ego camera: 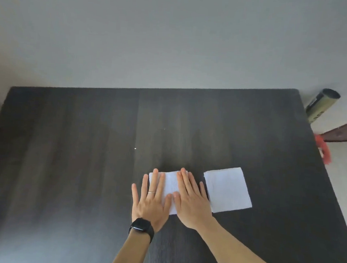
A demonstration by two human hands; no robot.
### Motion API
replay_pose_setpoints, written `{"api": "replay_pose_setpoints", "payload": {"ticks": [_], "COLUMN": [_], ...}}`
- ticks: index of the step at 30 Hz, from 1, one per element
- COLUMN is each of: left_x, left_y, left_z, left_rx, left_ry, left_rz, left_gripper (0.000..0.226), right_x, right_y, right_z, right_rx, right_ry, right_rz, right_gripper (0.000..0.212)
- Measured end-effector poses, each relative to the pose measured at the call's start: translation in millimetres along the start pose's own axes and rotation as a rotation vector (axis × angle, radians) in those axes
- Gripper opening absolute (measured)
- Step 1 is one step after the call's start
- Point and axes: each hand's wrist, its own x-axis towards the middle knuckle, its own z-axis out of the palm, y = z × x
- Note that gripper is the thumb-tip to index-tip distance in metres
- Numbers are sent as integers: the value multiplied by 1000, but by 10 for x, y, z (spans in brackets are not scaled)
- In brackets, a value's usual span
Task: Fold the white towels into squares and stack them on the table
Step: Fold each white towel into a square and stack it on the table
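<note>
A dark counter (pixel 67 143) is viewed from a single wide-angle camera worn on the head, aimed forward and steeply downward. The far edge and the pale surface (pixel 176 34) beyond it are taken in at the top; the near edge is cut off by the bottom of the frame. The left hand (pixel 151 202) and right hand (pixel 192 205) are framed close below the lens, low and near centre, forearms entering from below.

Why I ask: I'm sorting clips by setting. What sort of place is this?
Probably a room in a home, not certain: a dark wooden table against a plain pale wall, a folded white towel on it.
</note>
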Motion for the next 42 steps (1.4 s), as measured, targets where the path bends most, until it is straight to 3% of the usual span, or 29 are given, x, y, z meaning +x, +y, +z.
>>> {"api": "replay_pose_setpoints", "payload": {"ticks": [4, 8, 11, 13, 16, 20, 25, 31, 42], "left_x": [31, -89, -218, -362, -627, -1166, -2029, -3248, -5862], "left_y": [94, 452, 791, 1119, 1711, 2667, 3814, 5028, 7158], "left_z": [-393, -975, -1300, -1497, -1740, -1896, -1674, -1107, -227], "left_rx": [234, 430, 382, 240, 130, 31, -83, -189, -172], "left_ry": [-158, -267, -379, -391, -279, -94, -15, -69, -176], "left_rz": [18, 44, 118, 164, 307, 553, 857, 1179, 1701], "left_gripper": [70, 63, 50, 45, 43, 43, 49, 54, 49], "right_x": [-1, -294, -727, -1170, -1925, -3103, -4677, -6407, -9370], "right_y": [-10, 16, 174, 374, 738, 1328, 1929, 2403, 2771], "right_z": [-447, -1002, -1373, -1599, -1844, -2091, -2132, -1658, -976], "right_rx": [85, 254, 435, 509, 581, 652, 628, 601, 429], "right_ry": [-206, -196, -146, -54, 97, 415, 802, 1148, 1508], "right_rz": [3, 72, 133, 166, 240, 389, 580, 785, 1206], "right_gripper": [68, 54, 42, 39, 37, 34, 34, 30, 27]}}
